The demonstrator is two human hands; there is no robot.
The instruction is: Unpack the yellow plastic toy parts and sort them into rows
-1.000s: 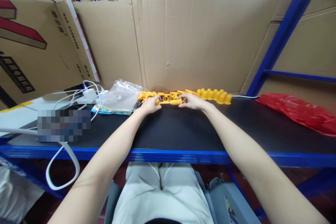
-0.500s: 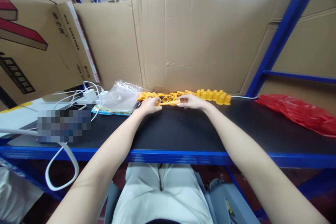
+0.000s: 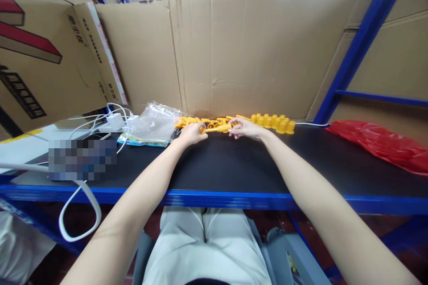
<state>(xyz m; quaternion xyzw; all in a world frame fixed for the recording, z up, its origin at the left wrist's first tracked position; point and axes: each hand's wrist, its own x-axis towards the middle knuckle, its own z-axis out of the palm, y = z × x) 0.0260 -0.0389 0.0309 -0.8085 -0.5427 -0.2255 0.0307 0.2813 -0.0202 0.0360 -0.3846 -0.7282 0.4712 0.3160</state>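
A slim yellow plastic piece [image 3: 219, 129], ribbed toward its left and wider toward its right, lies level between my hands over the black tabletop. The fingers of my left hand [image 3: 194, 133] are closed around its left end. At the right end, the bent fingertips and thumb of my right hand [image 3: 245, 129] pinch it; the exact contact is too small to make out. Just behind both hands is a row of loose yellow plastic parts [image 3: 187, 121], some with round openings, partly covered by my fingers. Several yellow cup-shaped pieces [image 3: 284, 125] stand right of my right hand.
Left of my hands lies a clear plastic bag [image 3: 152, 122], with white chargers and cables [image 3: 114, 121] beyond it. A red plastic bag [image 3: 377, 144] rests on the right. Cardboard [image 3: 261, 53] walls the back, and a blue edge [image 3: 230, 199] runs along the table front.
My right hand's fingers have shifted slightly and spread a little at the piece's right end. My left hand keeps its grip, and the yellow piece has turned slightly.
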